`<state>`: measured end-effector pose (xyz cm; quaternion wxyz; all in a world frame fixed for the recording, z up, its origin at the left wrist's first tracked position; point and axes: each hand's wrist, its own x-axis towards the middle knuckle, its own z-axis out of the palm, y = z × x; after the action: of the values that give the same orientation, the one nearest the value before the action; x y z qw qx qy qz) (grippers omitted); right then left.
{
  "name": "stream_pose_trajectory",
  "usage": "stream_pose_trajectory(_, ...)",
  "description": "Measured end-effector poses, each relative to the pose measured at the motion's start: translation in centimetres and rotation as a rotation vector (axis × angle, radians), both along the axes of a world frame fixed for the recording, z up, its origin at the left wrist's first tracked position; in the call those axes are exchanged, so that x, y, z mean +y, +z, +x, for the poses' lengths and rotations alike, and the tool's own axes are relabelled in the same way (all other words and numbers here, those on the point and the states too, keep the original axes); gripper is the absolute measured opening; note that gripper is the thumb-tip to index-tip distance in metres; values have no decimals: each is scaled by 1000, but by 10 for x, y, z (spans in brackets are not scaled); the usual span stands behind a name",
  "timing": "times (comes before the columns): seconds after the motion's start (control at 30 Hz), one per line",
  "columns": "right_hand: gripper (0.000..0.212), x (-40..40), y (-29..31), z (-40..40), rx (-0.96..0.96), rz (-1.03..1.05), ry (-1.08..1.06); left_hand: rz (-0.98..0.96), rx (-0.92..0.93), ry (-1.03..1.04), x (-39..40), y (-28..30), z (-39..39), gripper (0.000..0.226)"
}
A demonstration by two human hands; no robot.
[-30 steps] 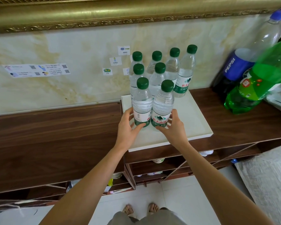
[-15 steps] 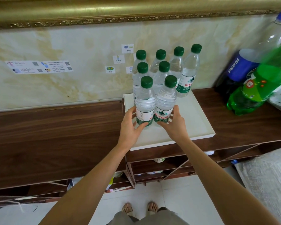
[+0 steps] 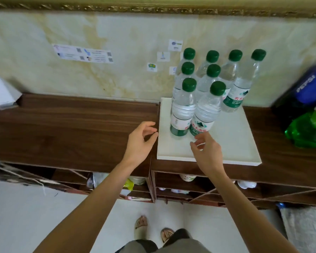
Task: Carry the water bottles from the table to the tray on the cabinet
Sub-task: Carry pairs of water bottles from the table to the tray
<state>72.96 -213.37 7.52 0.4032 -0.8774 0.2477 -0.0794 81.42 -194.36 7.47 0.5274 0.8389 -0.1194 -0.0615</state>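
Several clear water bottles with green caps stand upright in rows on the white tray (image 3: 232, 143), which sits on the dark wooden cabinet (image 3: 71, 128). The two nearest bottles, the front left bottle (image 3: 182, 114) and the front right bottle (image 3: 206, 114), stand side by side on the tray's left half. My left hand (image 3: 140, 141) hovers over the cabinet top just left of the tray, fingers apart and empty. My right hand (image 3: 206, 148) hangs over the tray's front part, just below the front right bottle, fingers loosely spread and holding nothing.
A large Pepsi bottle (image 3: 306, 88) and a green soda bottle (image 3: 306, 130) lean at the cabinet's right end. A white box (image 3: 2, 92) sits at the far left. A marble wall with stickers rises behind. Open shelves with items lie below the cabinet top.
Both hands have let go of the two front bottles and pulled back towards me; the left hand moved off to the left of the tray. The camera view shifted left.
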Motion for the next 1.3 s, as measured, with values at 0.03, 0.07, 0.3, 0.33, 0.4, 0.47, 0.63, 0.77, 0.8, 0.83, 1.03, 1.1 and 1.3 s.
stream_pose_trajectory(0.03,22,7,1,4,25,-22,105,15,5,30,12,3,-6,29)
stream_pose_trajectory(0.07,20,16,1,9,41,-41,208,41,13,54,25,6,-15,26)
stream_pose_trajectory(0.3,14,120,-4,24,-37,-106,761,422,91,267,138,8,-109,28)
stream_pose_trajectory(0.33,15,141,-6,23,-37,-123,846,486,100,309,157,7,-128,28)
stream_pose_trajectory(0.4,16,191,-9,15,-30,-175,1040,608,155,412,196,8,-171,29)
stream_pose_trajectory(0.47,17,247,-11,-3,-16,-271,1238,693,222,524,235,12,-218,33)
stream_pose_trajectory(0.63,25,403,-12,-92,-77,-345,1629,749,312,878,337,26,-345,38)
stream_pose_trajectory(0.77,25,531,-7,-210,-117,-306,1882,729,362,1165,412,28,-467,38)
stream_pose_trajectory(0.8,25,560,-7,-242,-121,-305,1930,725,375,1228,429,28,-497,38)
stream_pose_trajectory(0.83,26,586,-7,-273,-121,-305,1975,715,388,1288,445,29,-527,38)
stream_pose_trajectory(1.03,27,711,0,-425,-100,-264,2137,669,481,1523,530,39,-683,37)
stream_pose_trajectory(1.1,27,753,3,-460,-112,-273,2180,651,511,1571,560,37,-722,36)
stream_pose_trajectory(1.3,28,890,-2,-548,-181,-320,2334,583,555,1720,664,18,-813,36)
